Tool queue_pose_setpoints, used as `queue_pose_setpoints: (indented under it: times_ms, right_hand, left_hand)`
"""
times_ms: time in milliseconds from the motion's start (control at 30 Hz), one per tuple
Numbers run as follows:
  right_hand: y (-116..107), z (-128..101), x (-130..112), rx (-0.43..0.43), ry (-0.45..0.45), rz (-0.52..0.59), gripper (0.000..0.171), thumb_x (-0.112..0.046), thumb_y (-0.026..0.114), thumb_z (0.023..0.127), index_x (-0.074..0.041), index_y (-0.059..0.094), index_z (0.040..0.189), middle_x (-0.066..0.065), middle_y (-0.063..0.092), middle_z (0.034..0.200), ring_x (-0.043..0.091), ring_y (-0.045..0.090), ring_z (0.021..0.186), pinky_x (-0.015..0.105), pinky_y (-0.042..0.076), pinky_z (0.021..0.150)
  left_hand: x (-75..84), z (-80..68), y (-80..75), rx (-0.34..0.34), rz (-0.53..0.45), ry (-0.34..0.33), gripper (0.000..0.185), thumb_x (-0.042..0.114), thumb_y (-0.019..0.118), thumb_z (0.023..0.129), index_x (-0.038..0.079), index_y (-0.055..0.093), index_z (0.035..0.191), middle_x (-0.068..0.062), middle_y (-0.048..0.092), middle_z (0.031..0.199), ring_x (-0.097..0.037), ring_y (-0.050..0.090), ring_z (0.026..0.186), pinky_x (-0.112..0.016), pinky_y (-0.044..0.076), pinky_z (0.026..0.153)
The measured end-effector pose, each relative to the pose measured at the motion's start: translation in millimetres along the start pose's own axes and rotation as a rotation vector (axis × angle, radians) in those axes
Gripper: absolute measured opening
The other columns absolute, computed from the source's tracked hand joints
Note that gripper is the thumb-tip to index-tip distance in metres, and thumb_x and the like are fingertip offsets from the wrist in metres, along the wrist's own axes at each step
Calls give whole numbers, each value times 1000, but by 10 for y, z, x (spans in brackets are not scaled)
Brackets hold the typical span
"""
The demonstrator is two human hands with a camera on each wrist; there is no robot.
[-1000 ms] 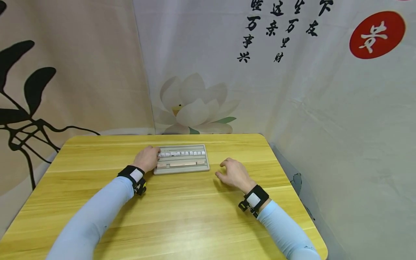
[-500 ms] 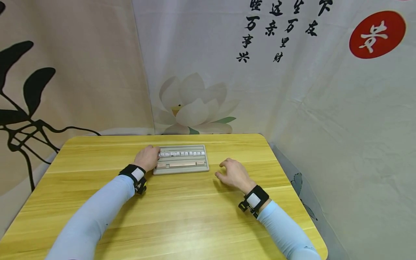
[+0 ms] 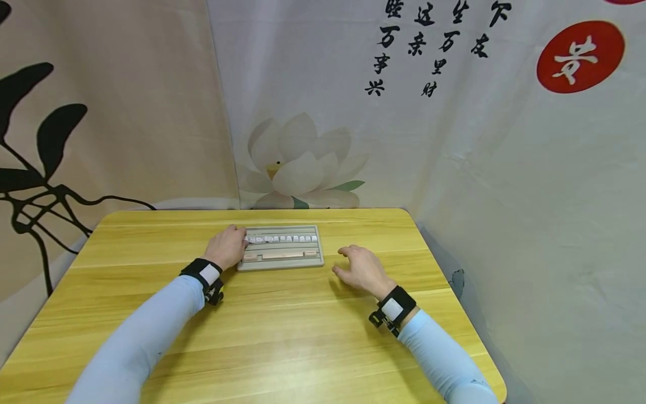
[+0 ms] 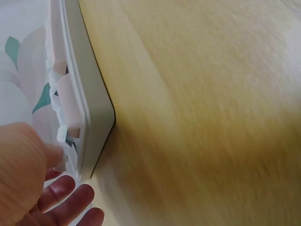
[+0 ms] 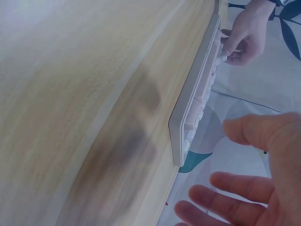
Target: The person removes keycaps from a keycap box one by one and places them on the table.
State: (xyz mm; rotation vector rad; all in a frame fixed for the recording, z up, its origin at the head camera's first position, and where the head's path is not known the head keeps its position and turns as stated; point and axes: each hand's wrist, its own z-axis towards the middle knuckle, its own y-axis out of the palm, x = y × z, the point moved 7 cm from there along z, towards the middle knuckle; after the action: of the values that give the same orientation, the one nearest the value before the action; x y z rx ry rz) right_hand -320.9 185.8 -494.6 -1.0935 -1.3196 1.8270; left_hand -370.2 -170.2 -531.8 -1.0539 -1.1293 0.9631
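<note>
Pale blue cloth covers both forearms, the left sleeve (image 3: 136, 342) and the right sleeve (image 3: 446, 359) reaching in over a yellow wood-grain table (image 3: 292, 336). Each sleeve ends near a black wrist strap, the left strap (image 3: 192, 267) and the right strap (image 3: 405, 303) both bearing a white patch and a small dark device. Beyond its strap, the right hand (image 3: 367, 271) hangs above the tabletop, its thumb and loosely bent fingers spread well apart, and a soft shadow falls on the wood beneath it. This hand is near the right end of a grey keyboard (image 3: 282, 247) but clear of it. The keyboard lies flat toward the back of the table, with a pale pinkish space bar (image 3: 282, 255) along its near side and, farther back, a row of white keys (image 3: 290, 239); bare strips run between. At its left end the left hand (image 3: 225, 247) pinches a small white key (image 4: 61, 165) between thumb and forefinger — the other fingers curl loosely alongside. Behind the table's far edge hangs a pale cloth (image 3: 323, 84), printed with a white lotus (image 3: 303, 174), dark leaves (image 3: 60, 129) on the left, and — higher up — black characters (image 3: 387, 36) and a red oval (image 3: 552, 50).
</note>
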Motion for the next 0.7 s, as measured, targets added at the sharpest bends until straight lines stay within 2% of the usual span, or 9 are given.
queue_pose_setpoints:
  times_ms: [133, 267, 500, 700]
  right_hand:
    - [1, 6, 10, -5, -7, 7, 51, -37, 82, 101, -1, 76, 137, 18, 82, 128, 36, 80, 113, 50, 66, 97]
    - [-11, 5, 17, -4, -9, 6, 50, -36, 82, 101, -2, 76, 136, 19, 82, 127, 37, 81, 113, 51, 66, 97]
    - [-40, -6, -3, -2, -11, 15, 49, -36, 83, 100, -2, 76, 135, 18, 83, 124, 35, 81, 110, 50, 66, 95]
    - [-43, -5, -15, -4, -13, 16, 50, -37, 82, 101, -2, 76, 136, 18, 83, 125, 35, 82, 110, 50, 66, 95]
  left_hand:
    - [-7, -32, -60, 25, -9, 11, 31, 18, 66, 110, -6, 70, 130, -30, 72, 121, -45, 76, 101, -60, 64, 84]
    - [-3, -73, -136, 50, -19, 31, 26, 17, 66, 109, -5, 70, 122, -28, 72, 115, -44, 76, 95, -59, 64, 79]
    - [43, -161, -232, 119, -20, 90, 18, 16, 70, 107, -2, 70, 110, -22, 71, 102, -36, 72, 82, -54, 61, 69]
    - [108, -257, -292, 138, -16, 135, 17, 17, 72, 105, 0, 71, 108, -17, 70, 97, -28, 66, 75, -48, 58, 64]
